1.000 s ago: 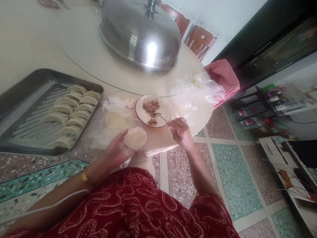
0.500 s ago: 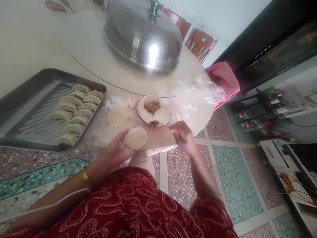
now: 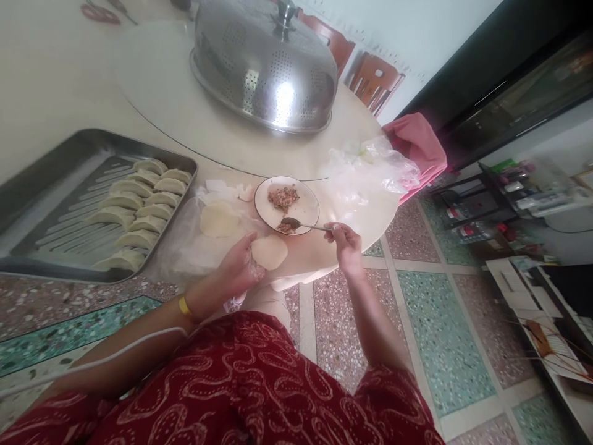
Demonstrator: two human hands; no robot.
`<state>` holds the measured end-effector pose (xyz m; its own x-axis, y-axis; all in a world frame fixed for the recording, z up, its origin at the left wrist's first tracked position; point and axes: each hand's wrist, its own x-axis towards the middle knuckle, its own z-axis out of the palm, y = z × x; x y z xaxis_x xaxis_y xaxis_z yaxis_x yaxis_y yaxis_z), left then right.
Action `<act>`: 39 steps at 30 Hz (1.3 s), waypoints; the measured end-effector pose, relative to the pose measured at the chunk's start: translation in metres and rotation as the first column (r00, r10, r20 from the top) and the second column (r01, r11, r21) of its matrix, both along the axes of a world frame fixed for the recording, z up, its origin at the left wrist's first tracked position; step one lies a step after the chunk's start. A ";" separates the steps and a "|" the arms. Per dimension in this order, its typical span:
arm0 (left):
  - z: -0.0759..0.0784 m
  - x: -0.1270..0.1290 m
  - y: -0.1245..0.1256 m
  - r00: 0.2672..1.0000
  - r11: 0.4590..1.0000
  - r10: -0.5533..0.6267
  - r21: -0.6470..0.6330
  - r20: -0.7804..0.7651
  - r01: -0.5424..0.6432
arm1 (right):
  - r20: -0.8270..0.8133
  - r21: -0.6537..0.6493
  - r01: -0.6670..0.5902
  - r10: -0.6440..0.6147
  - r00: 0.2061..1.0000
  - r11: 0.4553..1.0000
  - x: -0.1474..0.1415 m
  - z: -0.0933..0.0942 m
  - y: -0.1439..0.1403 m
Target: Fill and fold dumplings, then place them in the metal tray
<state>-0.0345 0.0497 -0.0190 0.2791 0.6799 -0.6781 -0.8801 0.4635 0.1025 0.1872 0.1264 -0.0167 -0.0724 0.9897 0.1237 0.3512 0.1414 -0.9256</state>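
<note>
At far left on the worktop [image 3: 60,74] sits one metal tray [image 3: 55,167] holding folded dumplings [image 3: 136,213], about eleven by count, laid in two rows; the nearest ones overlap and the tally is approximate. Right of the tray, one stack of round wrappers [image 3: 218,220] rests on clear plastic sheeting. Behind, one perforated steel dome cover [image 3: 264,62] stands on the round turntable.

Left hand [image 3: 238,269]: fingers cupped under one dumpling wrapper [image 3: 269,251], which lies flat and open on the palm at the worktop's near edge, just below the plate.

One small white plate [image 3: 306,201] stands at centre, bearing one mound of minced filling [image 3: 283,197].

Right hand [image 3: 345,244]: fingers pinched on the handle end of one metal spoon [image 3: 303,225]. The spoon bowl carries a portion of filling and sits at the plate's near rim, just above the held wrapper.

Further right, one crumpled clear bag [image 3: 370,167] lies on the worktop; one pink cloth [image 3: 417,145] hangs beyond its edge. Two wooden chair backs [image 3: 375,77] stand behind.
</note>
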 end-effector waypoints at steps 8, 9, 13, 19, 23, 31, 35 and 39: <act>-0.004 0.006 0.011 0.992 0.996 0.043 0.073 0.115 -0.051 | -0.283 -0.083 0.012 -0.035 0.958 0.996 -0.008 -0.012 -0.019; -0.004 0.006 0.010 0.992 0.996 0.058 0.064 0.116 -0.066 | -0.270 -0.056 -0.015 -0.001 0.963 0.998 -0.008 -0.012 -0.024; -0.002 0.003 0.003 0.991 0.995 0.090 0.027 0.095 -0.093 | -0.126 0.079 -0.152 0.161 0.979 0.985 -0.006 -0.006 -0.041; 0.001 -0.002 -0.011 0.992 0.990 0.124 0.062 0.013 -0.125 | -0.004 0.357 -0.240 0.259 0.966 0.903 0.002 0.012 -0.061; 0.006 -0.001 -0.019 0.989 0.985 0.149 0.092 -0.021 -0.146 | 0.098 0.481 -0.326 0.319 0.943 0.814 0.005 0.027 -0.075; 0.010 -0.003 -0.030 0.998 0.993 0.031 0.111 0.046 -0.036 | 0.382 0.511 -0.604 0.467 0.797 0.612 -0.006 0.037 -0.083; 0.008 -0.006 -0.034 0.996 0.992 0.040 0.112 0.075 -0.049 | 0.442 0.487 -0.641 0.465 0.767 0.593 -0.005 0.039 -0.081; 0.010 -0.006 -0.035 0.991 0.993 0.055 0.102 0.118 -0.067 | 0.434 0.489 -0.640 0.471 0.768 0.593 -0.004 0.046 -0.079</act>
<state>-0.0407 0.0149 -0.0090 0.3064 0.7642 -0.5676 -0.9153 0.4002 0.0448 0.1830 0.0472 0.0290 -0.6927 0.4716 0.5457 0.2042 0.8539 -0.4786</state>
